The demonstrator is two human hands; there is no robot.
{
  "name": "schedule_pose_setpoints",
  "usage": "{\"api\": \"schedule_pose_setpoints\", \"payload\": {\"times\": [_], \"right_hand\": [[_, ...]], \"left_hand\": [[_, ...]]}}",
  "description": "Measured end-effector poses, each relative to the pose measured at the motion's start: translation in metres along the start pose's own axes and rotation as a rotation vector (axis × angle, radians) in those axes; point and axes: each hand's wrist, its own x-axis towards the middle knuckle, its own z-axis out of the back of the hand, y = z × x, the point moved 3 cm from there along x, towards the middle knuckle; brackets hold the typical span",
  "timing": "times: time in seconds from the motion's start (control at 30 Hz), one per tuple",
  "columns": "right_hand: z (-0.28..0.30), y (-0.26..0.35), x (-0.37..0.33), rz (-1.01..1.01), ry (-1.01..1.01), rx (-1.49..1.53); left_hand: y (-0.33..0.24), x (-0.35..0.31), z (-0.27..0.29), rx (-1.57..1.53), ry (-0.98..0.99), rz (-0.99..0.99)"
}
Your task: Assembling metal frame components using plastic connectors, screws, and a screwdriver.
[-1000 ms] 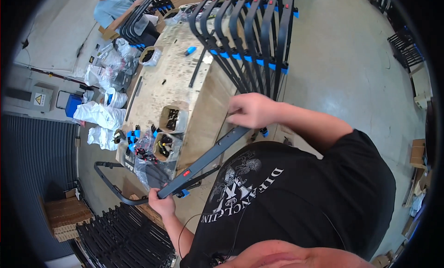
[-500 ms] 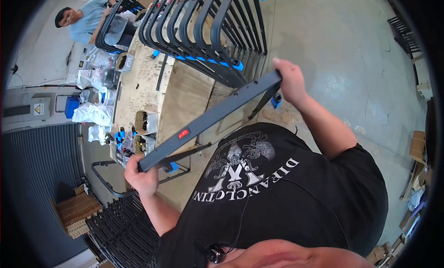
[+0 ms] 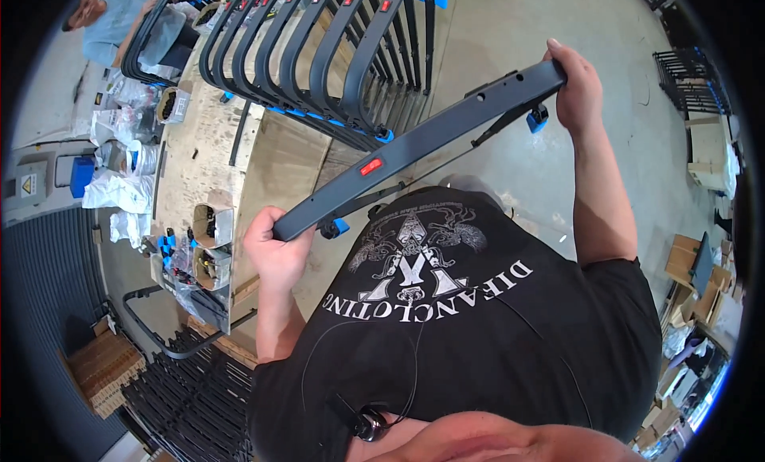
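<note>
Raised since the earlier frames, the long dark grey frame bar (image 3: pixel 414 147) now spans from eight o'clock to two o'clock across the person's chest. The left hand (image 3: pixel 275 247) is closed around its lower end, the right hand (image 3: pixel 575 83) around its upper end. At eleven o'clock, matching frames (image 3: pixel 319 55) stand racked on the wooden workbench (image 3: pixel 191 143).

Bar: the long bar (image 3: pixel 414 147) crosses mid-frame in front of my chest, my left hand (image 3: pixel 275 251) at its lower-left end, my right hand (image 3: pixel 578 83) at its upper-right end.
Frames: the row of curved frames (image 3: pixel 319 47) stands at upper centre on the workbench (image 3: pixel 191 151).
Boxes: small boxes (image 3: pixel 211 247) sit on the bench's lower edge, left of my left hand.
</note>
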Motion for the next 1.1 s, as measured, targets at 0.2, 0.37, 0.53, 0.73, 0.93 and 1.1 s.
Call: {"api": "schedule_pose_setpoints", "payload": {"times": [0.2,0.37,0.53,0.73,0.93,1.1], "right_hand": [[0.004,-0.024,0.131,0.041,0.263,-0.128],[-0.014,-0.068,0.251,-0.117,0.396,-0.080],[-0.045,-0.111,0.354,-0.146,0.590,-0.042],[-0.077,-0.128,0.407,-0.164,0.820,-0.245],[-0.090,-0.124,0.417,-0.085,0.753,-0.329],[-0.091,-0.161,0.428,-0.186,0.666,-0.223]], "left_hand": [[-0.011,0.020,-0.083,-0.049,-0.106,0.122],[-0.037,0.038,-0.176,-0.050,-0.258,0.250],[-0.063,0.061,-0.252,0.071,-0.406,0.382],[-0.053,0.089,-0.289,0.181,-0.530,0.366],[-0.052,0.107,-0.267,0.439,-0.586,0.332],[-0.056,0.099,-0.257,0.486,-0.623,0.366]]}}
